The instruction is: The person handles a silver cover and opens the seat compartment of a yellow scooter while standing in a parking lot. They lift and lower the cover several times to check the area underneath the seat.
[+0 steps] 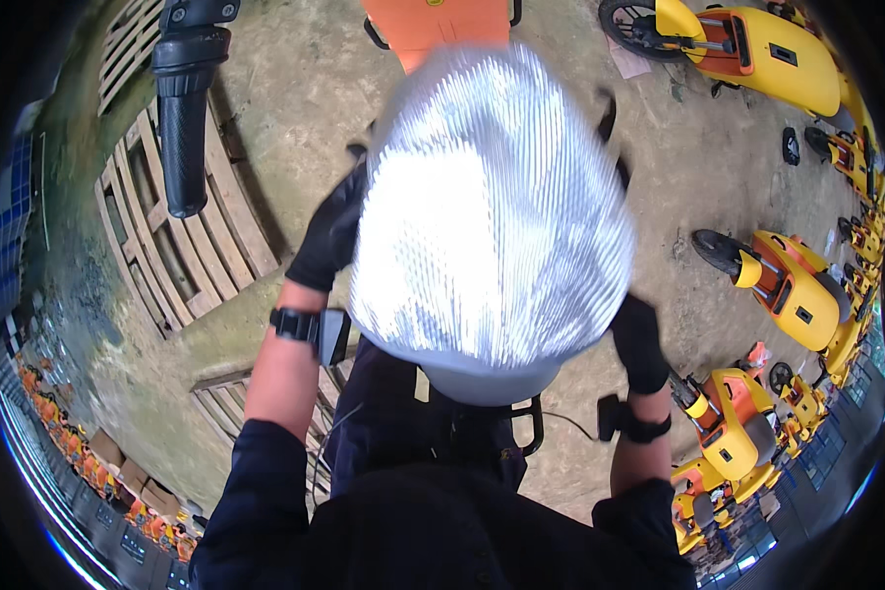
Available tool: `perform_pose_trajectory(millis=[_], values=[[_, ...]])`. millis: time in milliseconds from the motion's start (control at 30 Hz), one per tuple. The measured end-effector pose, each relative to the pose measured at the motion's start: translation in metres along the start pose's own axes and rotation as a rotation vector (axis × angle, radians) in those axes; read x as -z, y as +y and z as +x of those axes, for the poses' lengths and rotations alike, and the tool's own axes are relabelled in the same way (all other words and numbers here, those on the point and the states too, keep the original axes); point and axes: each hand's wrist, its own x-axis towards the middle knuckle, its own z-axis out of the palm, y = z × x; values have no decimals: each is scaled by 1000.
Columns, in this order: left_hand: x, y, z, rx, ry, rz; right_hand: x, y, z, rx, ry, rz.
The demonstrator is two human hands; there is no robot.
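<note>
A shiny silver ribbed cover fills the middle of the view and glares white on its left half. Beneath its near end shows a smooth grey rounded rim, seemingly the end of a vehicle seat. My left hand, in a black glove, is against the cover's left side, its fingers hidden behind the edge. On the right, my black-gloved right hand is closed in a fist at the cover's near right edge; motion blurs it slightly. A black metal loop stands out below the grey rim.
A black handlebar grip juts in at upper left. Ahead lies an orange body panel. Wooden pallets lie on the stained concrete floor at left. Several yellow electric bikes line the right side; orange ones stand far lower left.
</note>
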Motion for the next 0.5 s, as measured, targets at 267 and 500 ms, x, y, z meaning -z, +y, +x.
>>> perform_pose_trajectory(millis=[267,500], values=[[39,-90,-59,433,-171,145,11,101,-92,-206,-195,-464],[48,-100,-72,360,-186,315,43,35,20,72,165,-640]])
